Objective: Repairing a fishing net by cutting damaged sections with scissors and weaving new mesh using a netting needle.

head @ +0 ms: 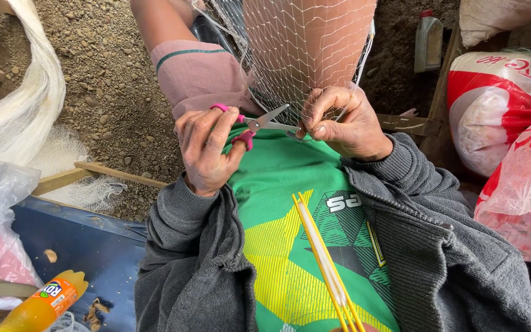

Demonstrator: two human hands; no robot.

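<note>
My left hand (203, 147) grips small scissors (259, 122) with pink handles, its fingers through the loops and the blades open, pointing right. My right hand (342, 123) pinches a strand of white fishing net (302, 49) just past the blade tips. The net drapes over my bare knees and hangs toward my chest. A yellow netting needle (324, 258) wound with white line lies on my green shirt, slanting down toward the bottom edge.
A bundle of white net (23, 104) lies on the gravel at left beside wooden slats (93, 172). An orange bottle (38, 304) rests on a blue surface at bottom left. Red-and-white plastic sacks (511, 123) crowd the right. A grey jug (428, 43) stands behind.
</note>
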